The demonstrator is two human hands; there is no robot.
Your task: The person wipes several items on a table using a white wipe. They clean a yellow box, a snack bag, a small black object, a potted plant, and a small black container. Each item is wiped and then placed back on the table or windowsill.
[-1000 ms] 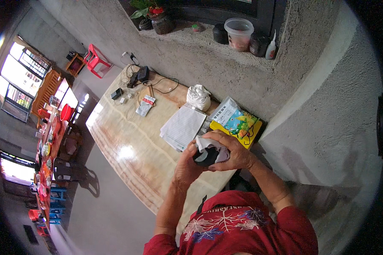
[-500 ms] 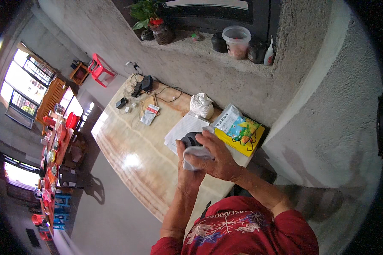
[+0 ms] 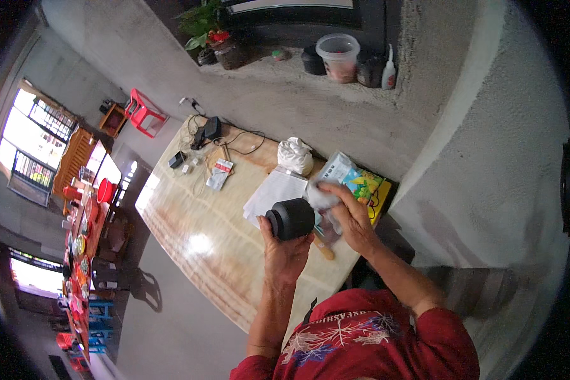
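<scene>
A black round jar [image 3: 296, 218] lies tilted in my left hand [image 3: 286, 258], whose fingers wrap it from below, above the marble-patterned table [image 3: 234, 272]. To the right, my right hand [image 3: 354, 223] is closed on a pale cloth [image 3: 323, 197], held just off the jar. Beneath that hand lies a tool with a wooden handle [image 3: 325, 249], its other end partly hidden. Behind the jar are white paper sheets [image 3: 275, 192] and a knotted white bag [image 3: 295, 156]. A colourful plastic packet [image 3: 363, 183] lies at the table's right end.
Adapters [image 3: 209, 130] and cables crowd the table's far left, near a small white-and-red packet [image 3: 220, 174]. A clear tub [image 3: 338, 58], a potted plant [image 3: 225, 47] and a white squeeze bottle [image 3: 389, 71] stand on the window ledge. Far left is a long cluttered table [image 3: 82, 253].
My right hand has drawn the cloth away from the jar, to the right and up. The jar now shows more fully in my left hand, and the wooden-handled tool has come into sight.
</scene>
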